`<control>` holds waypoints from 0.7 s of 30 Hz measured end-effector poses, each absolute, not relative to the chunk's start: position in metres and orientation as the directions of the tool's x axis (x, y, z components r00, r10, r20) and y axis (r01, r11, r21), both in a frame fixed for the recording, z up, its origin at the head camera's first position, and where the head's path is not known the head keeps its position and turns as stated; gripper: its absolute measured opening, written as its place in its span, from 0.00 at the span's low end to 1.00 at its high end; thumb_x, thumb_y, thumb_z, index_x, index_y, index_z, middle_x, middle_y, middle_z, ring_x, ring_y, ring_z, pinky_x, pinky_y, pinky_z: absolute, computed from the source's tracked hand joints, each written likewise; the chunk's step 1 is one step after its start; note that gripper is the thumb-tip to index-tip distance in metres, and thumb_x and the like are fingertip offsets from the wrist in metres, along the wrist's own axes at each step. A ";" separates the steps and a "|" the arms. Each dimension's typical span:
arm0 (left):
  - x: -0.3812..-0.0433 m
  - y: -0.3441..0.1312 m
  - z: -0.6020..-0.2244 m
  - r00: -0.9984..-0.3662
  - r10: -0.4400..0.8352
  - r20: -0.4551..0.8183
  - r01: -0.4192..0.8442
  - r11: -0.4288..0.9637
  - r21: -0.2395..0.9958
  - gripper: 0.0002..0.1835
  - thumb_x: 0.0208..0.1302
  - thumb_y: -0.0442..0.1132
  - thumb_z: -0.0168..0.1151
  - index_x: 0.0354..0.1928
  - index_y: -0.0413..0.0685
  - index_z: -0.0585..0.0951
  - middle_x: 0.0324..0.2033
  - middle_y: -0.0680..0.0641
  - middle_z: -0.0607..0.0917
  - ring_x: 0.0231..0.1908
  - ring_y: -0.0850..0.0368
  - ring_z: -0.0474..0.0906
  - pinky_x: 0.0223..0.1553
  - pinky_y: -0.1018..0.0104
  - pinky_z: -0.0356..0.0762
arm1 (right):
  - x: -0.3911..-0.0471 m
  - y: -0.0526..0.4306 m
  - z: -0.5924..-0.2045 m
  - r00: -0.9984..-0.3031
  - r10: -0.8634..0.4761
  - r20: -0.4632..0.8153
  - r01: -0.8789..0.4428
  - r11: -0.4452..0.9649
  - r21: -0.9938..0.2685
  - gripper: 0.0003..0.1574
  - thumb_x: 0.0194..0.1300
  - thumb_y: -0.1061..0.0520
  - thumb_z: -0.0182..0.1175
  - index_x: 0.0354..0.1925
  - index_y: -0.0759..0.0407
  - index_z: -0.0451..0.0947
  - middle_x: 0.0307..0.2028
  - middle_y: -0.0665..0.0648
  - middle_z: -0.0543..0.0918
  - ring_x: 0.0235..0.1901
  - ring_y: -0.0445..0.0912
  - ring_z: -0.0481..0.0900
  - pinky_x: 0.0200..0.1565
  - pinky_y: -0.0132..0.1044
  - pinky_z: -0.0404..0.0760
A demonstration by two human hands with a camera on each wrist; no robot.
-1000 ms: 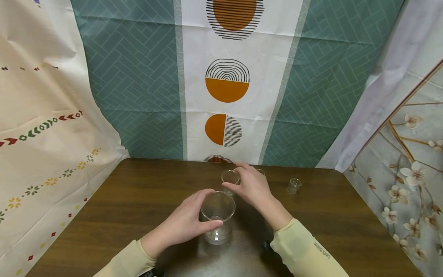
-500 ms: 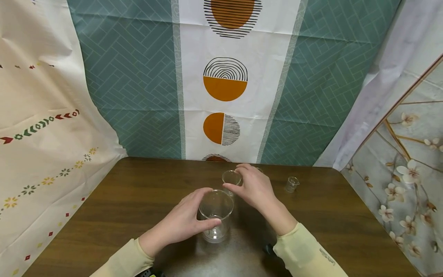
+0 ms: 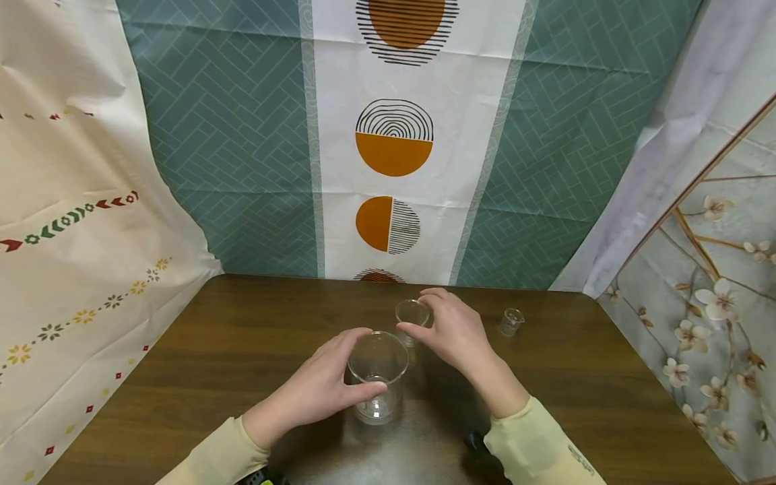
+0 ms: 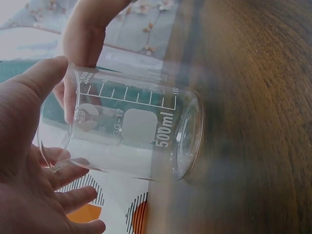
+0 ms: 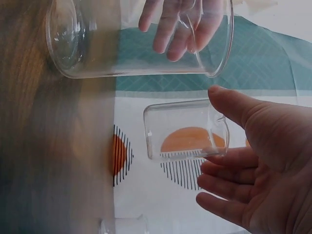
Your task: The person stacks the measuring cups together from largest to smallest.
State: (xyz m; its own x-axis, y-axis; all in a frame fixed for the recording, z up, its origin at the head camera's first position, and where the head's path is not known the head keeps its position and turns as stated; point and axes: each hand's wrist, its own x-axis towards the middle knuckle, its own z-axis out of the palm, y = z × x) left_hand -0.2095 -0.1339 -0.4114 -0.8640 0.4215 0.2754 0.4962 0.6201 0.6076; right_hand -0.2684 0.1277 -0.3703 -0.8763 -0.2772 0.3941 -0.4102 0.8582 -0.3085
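Observation:
A large clear glass beaker (image 3: 380, 362) marked 500ml (image 4: 165, 129) stands upright on the wooden table. My left hand (image 3: 324, 380) holds it by the rim, thumb on the near side and fingers round the far side. Just beyond it, my right hand (image 3: 451, 329) pinches a smaller clear beaker (image 3: 409, 314) near its rim between thumb and fingers. In the right wrist view this smaller beaker (image 5: 185, 129) is held off the table, beside the large one. Both beakers look empty.
A tiny beaker (image 3: 512, 322) stands on the wooden table (image 3: 273, 323) to the right. Part of another glass vessel (image 5: 124, 225) shows at the bottom of the right wrist view. Patterned cloths (image 3: 242, 168) hang behind the table and at its sides.
My right hand has shifted slightly right with the smaller beaker. The rim of another glass behind that hand is now hidden in the head view. My left hand keeps its hold.

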 end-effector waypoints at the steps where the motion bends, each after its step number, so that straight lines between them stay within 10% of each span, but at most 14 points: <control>1: -0.210 -0.134 -0.411 -0.864 0.422 0.274 0.496 0.621 0.608 0.47 0.65 0.68 0.77 0.77 0.51 0.71 0.71 0.46 0.79 0.69 0.44 0.76 0.66 0.39 0.77 | -0.268 0.129 -0.370 -0.877 -0.278 0.393 -0.411 0.857 -0.310 0.38 0.65 0.33 0.78 0.58 0.59 0.88 0.64 0.56 0.86 0.63 0.55 0.84 0.58 0.58 0.86; 21: -0.209 -0.134 -0.410 -0.870 0.417 0.264 0.485 0.626 0.611 0.47 0.65 0.68 0.77 0.77 0.52 0.71 0.72 0.49 0.78 0.70 0.44 0.75 0.67 0.40 0.76 | -0.254 0.138 -0.355 -0.868 -0.280 0.410 -0.424 0.848 -0.318 0.39 0.64 0.32 0.79 0.58 0.59 0.89 0.67 0.54 0.84 0.65 0.54 0.83 0.58 0.58 0.86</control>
